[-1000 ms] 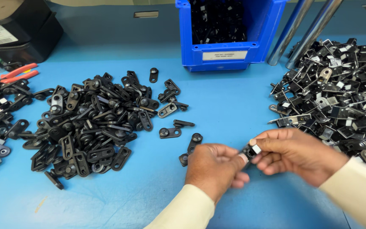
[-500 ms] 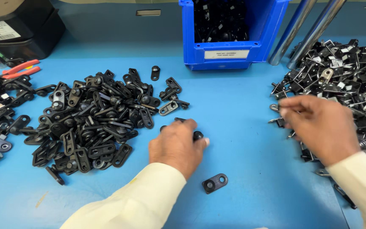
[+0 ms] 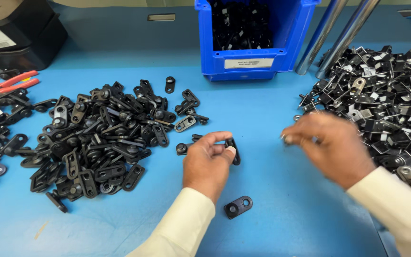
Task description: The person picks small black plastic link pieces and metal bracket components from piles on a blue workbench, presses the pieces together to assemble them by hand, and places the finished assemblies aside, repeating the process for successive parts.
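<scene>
Head cam looking down at a blue table (image 3: 272,109). The left hand (image 3: 209,164) is pinching a black oval plate (image 3: 233,150) between thumb and fingers, holding it just above the table near the middle. The right hand (image 3: 331,147) is blurry, fingers bunched together around something small and shiny at the tips, can't really tell what it is. Another black two-hole plate (image 3: 238,207) lies flat on the table just below the left hand. Big heap of black plates (image 3: 96,138) sits to the left, a pile of black and silver clips (image 3: 386,95) to the right, right beside the right hand. A blue bin (image 3: 255,35) stands at the back, red-handled pliers (image 3: 15,82) far left.
</scene>
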Available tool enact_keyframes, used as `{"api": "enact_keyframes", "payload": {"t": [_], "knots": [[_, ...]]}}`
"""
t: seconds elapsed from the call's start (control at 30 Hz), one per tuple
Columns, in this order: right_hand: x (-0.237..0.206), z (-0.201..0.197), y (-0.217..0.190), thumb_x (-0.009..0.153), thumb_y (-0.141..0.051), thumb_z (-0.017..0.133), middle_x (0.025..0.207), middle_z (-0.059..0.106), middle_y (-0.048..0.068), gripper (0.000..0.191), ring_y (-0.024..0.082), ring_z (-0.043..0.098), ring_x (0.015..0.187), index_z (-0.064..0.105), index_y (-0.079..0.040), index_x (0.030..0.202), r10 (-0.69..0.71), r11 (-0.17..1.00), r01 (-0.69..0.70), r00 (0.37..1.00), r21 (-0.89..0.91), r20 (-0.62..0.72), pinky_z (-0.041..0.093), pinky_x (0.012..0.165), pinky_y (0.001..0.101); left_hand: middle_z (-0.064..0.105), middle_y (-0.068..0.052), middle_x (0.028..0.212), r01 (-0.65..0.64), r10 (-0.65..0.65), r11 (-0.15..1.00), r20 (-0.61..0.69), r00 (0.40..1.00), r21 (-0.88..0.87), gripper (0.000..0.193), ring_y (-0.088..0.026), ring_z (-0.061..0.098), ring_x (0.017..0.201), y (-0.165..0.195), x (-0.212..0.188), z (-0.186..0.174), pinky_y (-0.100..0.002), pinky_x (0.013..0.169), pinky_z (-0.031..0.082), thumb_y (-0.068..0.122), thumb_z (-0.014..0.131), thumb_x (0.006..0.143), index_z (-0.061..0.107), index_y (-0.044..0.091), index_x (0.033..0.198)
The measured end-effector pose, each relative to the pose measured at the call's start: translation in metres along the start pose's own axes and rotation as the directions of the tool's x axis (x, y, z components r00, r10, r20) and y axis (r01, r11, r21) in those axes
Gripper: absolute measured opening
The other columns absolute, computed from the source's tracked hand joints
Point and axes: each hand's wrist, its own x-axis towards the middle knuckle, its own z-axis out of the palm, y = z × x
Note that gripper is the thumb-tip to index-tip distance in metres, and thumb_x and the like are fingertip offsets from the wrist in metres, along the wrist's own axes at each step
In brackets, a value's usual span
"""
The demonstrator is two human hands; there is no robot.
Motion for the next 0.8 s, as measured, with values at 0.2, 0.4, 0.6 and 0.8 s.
{"api": "enact_keyframes", "payload": {"t": [0.2,0.4,0.6,0.8], "knots": [[-0.022,0.025,-0.010,0.085,-0.017,0.074,0.105,0.077,0.005,0.021,0.018,0.076,0.089,0.080,-0.009,0.103,0.272,0.933,-0.287,0.957,0.215,0.099,0.059,0.080,0.0297,0.078,-0.005,0.096,-0.027,0.027,0.999,0.019,0.999,-0.021,0.034,-0.013,0.076,0.081,-0.006,-0.004,0.000,-0.030,0.072,0.061,0.008,0.064,0.089,0.068,0.015,0.123],[-0.008,0.034,-0.032,0.085,-0.033,0.079,0.097,0.081,0.007,0.027,0.018,0.076,0.079,0.082,-0.009,0.096,0.371,0.928,-0.373,0.920,-0.003,0.125,0.059,0.074,0.0316,0.077,-0.011,0.090,-0.066,0.061,0.989,0.041,0.997,0.129,0.030,-0.020,0.077,0.074,0.000,-0.015,0.013,-0.033,0.068,0.061,0.007,0.057,0.094,0.065,0.011,0.122],[-0.027,0.034,-0.068,0.083,-0.037,0.082,0.097,0.073,0.006,0.037,0.020,0.068,0.075,0.077,-0.017,0.114,0.483,0.873,-0.488,0.857,-0.017,0.177,0.058,0.068,0.0339,0.073,-0.014,0.091,-0.051,0.034,0.951,0.062,0.997,0.305,0.031,-0.025,0.079,0.082,0.009,-0.024,0.010,-0.037,0.074,0.063,0.008,0.047,0.099,0.060,0.014,0.128],[-0.043,0.038,-0.063,0.080,-0.033,0.079,0.105,0.069,0.005,0.030,0.018,0.067,0.080,0.081,-0.019,0.107,0.193,0.981,-0.186,0.965,-0.054,0.178,0.056,0.068,0.0315,0.075,-0.018,0.092,-0.144,0.132,0.877,0.058,0.990,0.459,0.032,-0.033,0.074,0.087,0.014,-0.026,0.006,-0.045,0.080,0.059,0.011,0.050,0.098,0.066,0.016,0.125]]}}
